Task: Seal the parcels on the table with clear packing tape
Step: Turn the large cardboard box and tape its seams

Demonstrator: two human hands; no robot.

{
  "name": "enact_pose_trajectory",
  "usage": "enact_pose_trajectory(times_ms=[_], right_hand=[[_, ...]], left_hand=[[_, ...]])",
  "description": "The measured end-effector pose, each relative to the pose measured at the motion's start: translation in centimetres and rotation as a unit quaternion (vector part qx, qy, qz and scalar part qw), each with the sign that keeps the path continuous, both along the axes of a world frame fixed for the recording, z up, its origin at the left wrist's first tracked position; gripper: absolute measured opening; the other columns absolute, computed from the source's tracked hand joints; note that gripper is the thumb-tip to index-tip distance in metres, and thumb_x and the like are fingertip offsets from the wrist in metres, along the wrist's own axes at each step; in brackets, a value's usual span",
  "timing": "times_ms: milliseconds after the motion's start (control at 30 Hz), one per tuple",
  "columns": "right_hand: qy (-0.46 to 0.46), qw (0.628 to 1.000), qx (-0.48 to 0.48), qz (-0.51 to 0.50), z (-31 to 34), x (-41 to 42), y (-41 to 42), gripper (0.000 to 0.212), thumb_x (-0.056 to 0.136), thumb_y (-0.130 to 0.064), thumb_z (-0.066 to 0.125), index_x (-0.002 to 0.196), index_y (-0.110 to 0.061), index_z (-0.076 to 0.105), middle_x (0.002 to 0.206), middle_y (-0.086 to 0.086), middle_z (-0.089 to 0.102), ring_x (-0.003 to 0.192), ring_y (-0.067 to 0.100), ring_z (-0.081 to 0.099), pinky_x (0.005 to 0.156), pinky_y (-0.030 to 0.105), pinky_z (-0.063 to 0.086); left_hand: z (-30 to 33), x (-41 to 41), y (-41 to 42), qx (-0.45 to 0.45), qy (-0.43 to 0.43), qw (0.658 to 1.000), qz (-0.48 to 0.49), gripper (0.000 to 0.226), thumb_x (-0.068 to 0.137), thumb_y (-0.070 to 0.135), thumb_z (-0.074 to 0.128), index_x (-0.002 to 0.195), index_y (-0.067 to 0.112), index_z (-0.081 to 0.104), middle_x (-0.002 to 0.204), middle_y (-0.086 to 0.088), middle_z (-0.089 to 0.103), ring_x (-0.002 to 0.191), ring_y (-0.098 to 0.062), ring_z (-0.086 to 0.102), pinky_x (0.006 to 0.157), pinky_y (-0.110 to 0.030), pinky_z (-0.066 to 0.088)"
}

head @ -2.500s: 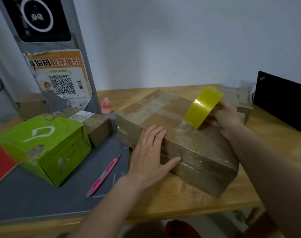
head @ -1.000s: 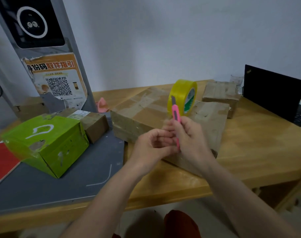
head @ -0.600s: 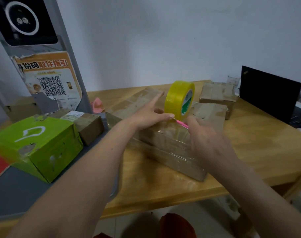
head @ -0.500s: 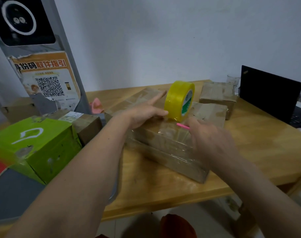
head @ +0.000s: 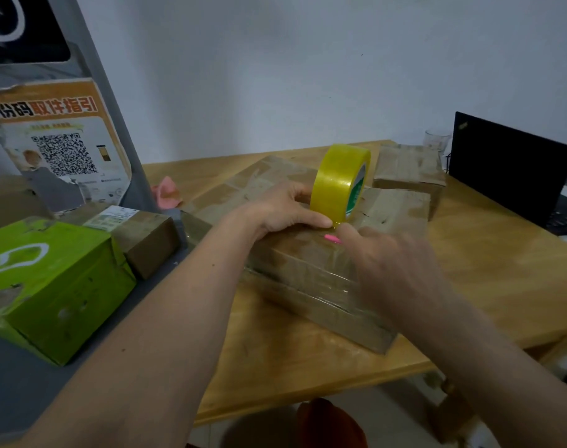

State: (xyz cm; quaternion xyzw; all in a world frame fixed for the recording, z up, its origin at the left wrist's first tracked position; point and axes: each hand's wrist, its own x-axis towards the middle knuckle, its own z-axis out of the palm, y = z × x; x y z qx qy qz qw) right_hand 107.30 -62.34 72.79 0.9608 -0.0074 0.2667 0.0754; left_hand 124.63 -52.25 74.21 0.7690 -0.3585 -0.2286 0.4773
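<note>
At the upper left of the frame a grey kiosk (head: 91,92) stands with an orange QR-code poster (head: 59,147) stuck on it. Below it, at the left edge, a green box (head: 52,286) sits on a grey mat (head: 23,392), and just to its right is a small brown parcel (head: 146,240) with a white label on top. A pink crumpled thing (head: 167,195) lies behind that, on the wooden table (head: 489,273).

In the middle of the frame lies the large flat parcel (head: 311,263), brown and partly wrapped in clear film. The left hand (head: 285,211) rests on its top, fingers laid fairly straight, the thumb tip touching the foot of the yellowish tape roll (head: 340,182), which stands upright on edge on the parcel. Just right of that thumb, the right hand (head: 392,266) reaches in from the lower right, blurred; a short pink end of the utility knife (head: 332,238) shows at its fingertips, right below the roll. Its grip seems narrow, pinched on the knife, though the blur hides the fingers.

Farther right, behind the large parcel, sits another brown parcel (head: 408,173), with a clear glass (head: 436,142) behind it. At the right edge an open black laptop (head: 511,169) stands on the table.
</note>
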Motion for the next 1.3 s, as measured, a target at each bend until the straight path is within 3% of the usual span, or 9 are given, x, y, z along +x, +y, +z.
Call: enact_pose_trajectory(times_ms=[133,233,333,500,567,700,900,1033,1300], right_hand=[[0.042,0.999,-0.022,-0.019,0.2,0.1,0.6,0.019,0.064,0.001,0.074,0.078,-0.005,0.062,0.047,0.007,0.045,0.04,0.016,0.019,0.048,0.016,0.001],[0.048,0.998,-0.022,-0.029,0.2,0.6,0.6,0.027,0.063,0.002,0.081,0.086,-0.003,0.067,0.046,0.007,0.044,0.037,0.018,0.021,0.047,0.017,0.001],[0.036,0.999,0.0,-0.025,-0.2,1.1,0.4,0.032,0.066,0.001,0.08,0.096,0.0,0.068,0.046,0.008,0.041,0.038,0.018,0.02,0.046,0.017,0.003],[0.075,0.993,-0.031,-0.089,0.7,-0.2,0.1,0.017,0.099,-0.019,0.04,0.107,-0.021,0.055,0.07,-0.001,0.045,0.057,0.022,0.046,0.043,0.028,0.016],[0.097,0.989,-0.025,-0.107,1.0,-0.9,-0.3,0.004,0.098,-0.019,0.05,0.101,-0.021,0.052,0.077,-0.001,0.051,0.065,0.023,0.054,0.045,0.028,0.022],[0.026,0.994,0.076,-0.079,-0.1,-1.2,-1.8,0.028,0.07,-0.003,0.08,0.086,-0.014,0.059,0.061,-0.001,0.049,0.047,0.018,0.041,0.035,0.03,0.036],[0.007,0.977,0.213,-0.001,-0.8,-1.2,-3.0,0.019,0.094,-0.018,0.055,0.107,-0.016,0.069,0.085,0.002,0.064,0.073,0.023,0.056,0.059,0.038,0.047],[0.017,0.976,0.217,-0.02,-1.2,-0.6,-3.5,0.022,0.098,-0.018,0.051,0.113,-0.014,0.067,0.093,0.005,0.063,0.084,0.025,0.056,0.068,0.039,0.046],[0.045,0.977,0.205,-0.047,-0.2,1.8,-1.6,0.031,0.101,-0.013,0.043,0.126,-0.008,0.06,0.118,0.01,0.06,0.11,0.026,0.052,0.093,0.037,0.042]], left_hand=[[-0.1,0.2,0.0,-0.015,0.014,1.0,0.002,0.028,0.078,0.006,0.08,0.101,0.021,0.073,0.105,-0.005,0.075,0.088,-0.014,0.069,0.077,-0.022,0.057],[-0.4,0.0,0.0,-0.029,0.021,0.999,0.006,0.025,0.078,0.005,0.08,0.097,0.019,0.074,0.102,-0.009,0.075,0.084,-0.019,0.067,0.08,-0.03,0.057],[-0.7,-0.2,0.1,-0.052,0.04,0.997,0.029,0.026,0.077,0.004,0.08,0.097,0.02,0.074,0.091,0.002,0.076,0.076,-0.011,0.07,0.069,-0.022,0.057],[-0.9,-0.8,0.2,-0.081,0.05,0.994,0.05,0.03,0.076,0.004,0.081,0.103,0.016,0.074,0.09,0.0,0.077,0.073,-0.008,0.071,0.063,-0.018,0.054],[-1.0,-1.0,0.0,-0.125,0.087,0.986,0.065,0.028,0.079,-0.001,0.077,0.102,0.013,0.072,0.083,0.001,0.076,0.068,-0.01,0.072,0.064,-0.02,0.057],[-1.1,-0.7,-0.2,-0.18,0.113,0.973,0.095,0.026,0.08,-0.006,0.074,0.101,0.01,0.071,0.087,-0.003,0.075,0.067,-0.019,0.072,0.071,-0.027,0.062],[-0.8,-1.6,0.0,-0.196,0.107,0.964,0.141,0.025,0.078,0.0,0.078,0.095,0.016,0.071,0.084,0.002,0.075,0.067,-0.013,0.073,0.062,-0.021,0.054],[-0.5,-2.1,0.9,-0.224,0.135,0.952,0.163,0.023,0.081,0.002,0.075,0.094,0.019,0.067,0.092,0.001,0.072,0.079,-0.021,0.071,0.051,-0.021,0.032],[0.1,-4.1,4.2,-0.284,0.203,0.923,0.161,0.023,0.085,-0.004,0.067,0.098,0.015,0.065,0.092,0.0,0.071,0.073,-0.015,0.071,0.04,-0.011,0.027]])
